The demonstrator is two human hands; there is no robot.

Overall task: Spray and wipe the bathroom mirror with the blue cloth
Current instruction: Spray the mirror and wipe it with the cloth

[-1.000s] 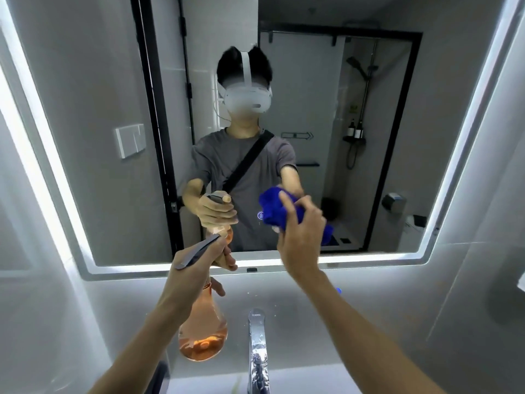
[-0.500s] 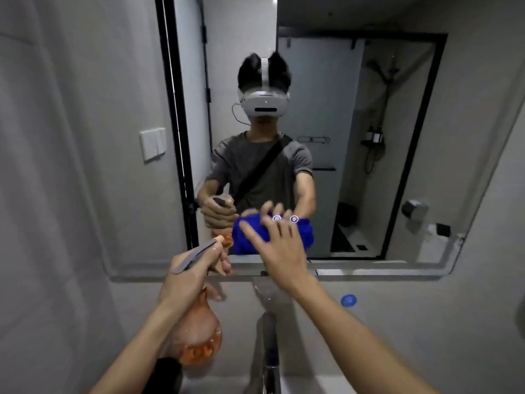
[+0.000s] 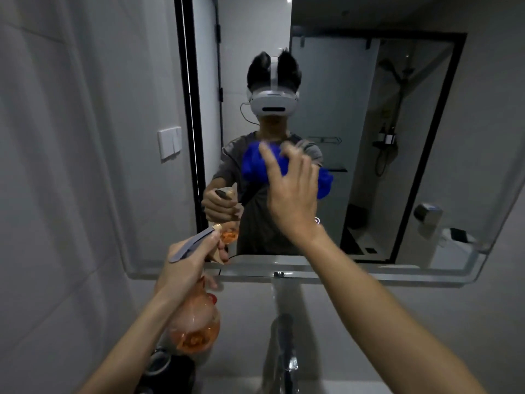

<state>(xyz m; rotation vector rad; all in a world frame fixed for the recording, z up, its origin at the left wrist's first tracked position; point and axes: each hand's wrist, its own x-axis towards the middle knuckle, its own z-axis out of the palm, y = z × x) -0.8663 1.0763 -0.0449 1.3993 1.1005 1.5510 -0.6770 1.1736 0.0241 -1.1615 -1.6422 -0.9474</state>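
The mirror (image 3: 369, 123) fills the frame from nine o'clock round to three, its rounded lower edge running across just below centre. It reflects a person in a grey shirt and white headset, a black-framed shower enclosure and a wall switch.

Just right of centre, the right hand (image 3: 292, 191) is raised against the glass with its fingers spread and curled over the blue cloth (image 3: 252, 163). The cloth is bunched between palm and mirror and shows at eleven and two o'clock of the hand. Motion blur softens the fingertips.

At seven o'clock from centre, the left hand (image 3: 187, 260) grips the neck of the spray bottle (image 3: 196, 325), fingers wrapped round it. The grey trigger head points up toward the mirror. The bottle's clear orange belly hangs below the fist and holds a shallow pool of orange liquid at its bottom; most of it is empty.

At six o'clock a chrome faucet (image 3: 284, 351) rises, blurred.
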